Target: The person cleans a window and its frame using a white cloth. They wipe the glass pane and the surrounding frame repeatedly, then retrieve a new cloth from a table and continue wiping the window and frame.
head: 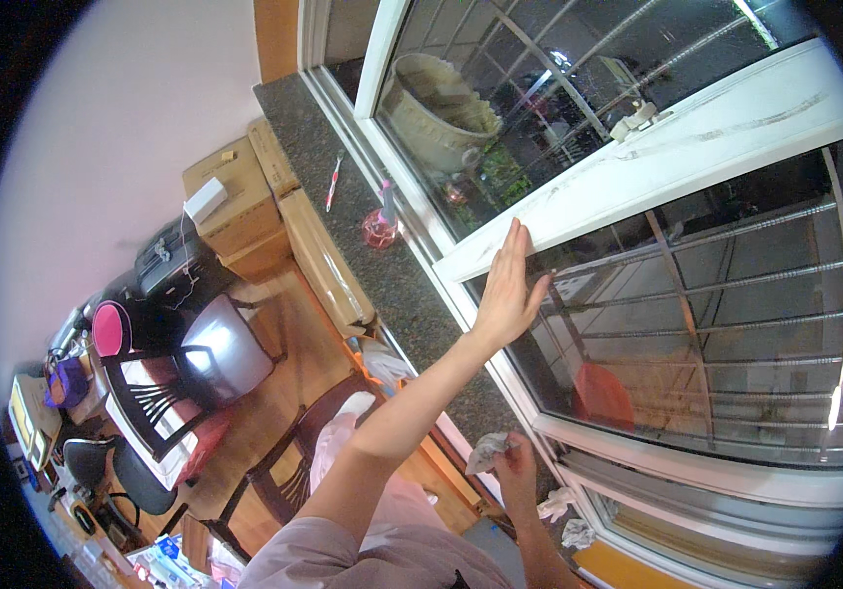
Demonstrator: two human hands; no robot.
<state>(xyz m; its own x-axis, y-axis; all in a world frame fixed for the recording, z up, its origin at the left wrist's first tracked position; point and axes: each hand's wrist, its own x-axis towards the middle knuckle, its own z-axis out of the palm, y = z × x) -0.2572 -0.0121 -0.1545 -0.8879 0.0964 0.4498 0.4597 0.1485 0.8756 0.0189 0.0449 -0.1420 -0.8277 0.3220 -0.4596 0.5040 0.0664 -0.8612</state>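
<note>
My left hand (506, 294) is stretched out, its fingertips on the lower end of a white sliding-window frame (591, 184). It holds nothing, and the thumb stands apart from the fingers. Dark smudges mark the upper part of this frame near a window latch (638, 121). A crumpled white tissue or cloth (489, 450) is pinched in my right hand (517, 467), above the dark stone windowsill (421, 316). Two more crumpled white wads, one wad (555, 503) and another wad (577, 533), lie beside the window track. Farther along the sill is a pink spray bottle (379, 227).
A red-and-white toothbrush (333, 182) lies on the sill. Cardboard boxes (234, 199) are stacked below it. Dark wooden chairs (226, 353) stand on the wood floor. Behind the glass are metal bars (686, 302) and a large planter (436, 110).
</note>
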